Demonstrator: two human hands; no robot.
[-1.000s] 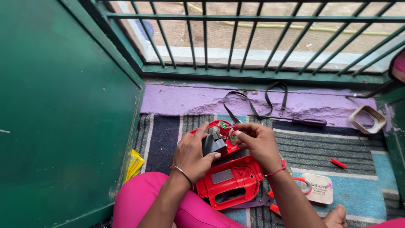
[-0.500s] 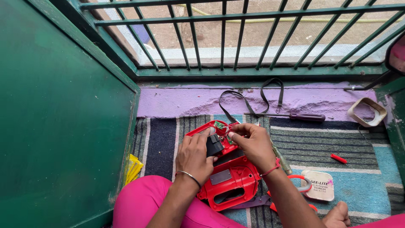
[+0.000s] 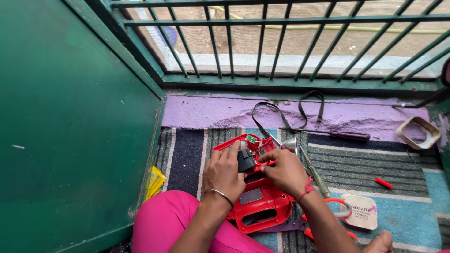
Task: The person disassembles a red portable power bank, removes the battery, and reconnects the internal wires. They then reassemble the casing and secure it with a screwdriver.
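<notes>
Red torch housing (image 3: 257, 197), opened up, lies on the striped rug (image 3: 187, 154) against my pink-clad knee; I judge it light, stiff plastic, with fragile wiring inside, best held by its outer edges. My left hand (image 3: 224, 171) rests on its rim, fingers curled round one small black block (image 3: 245, 159). My right hand (image 3: 284, 172) pinches at that block with fingertips nearly closed. Around it I count two screwdrivers, one dark-handled (image 3: 349, 136) and one green (image 3: 315, 174), one black strap (image 3: 300, 112) and one white bezel (image 3: 418, 133).
</notes>
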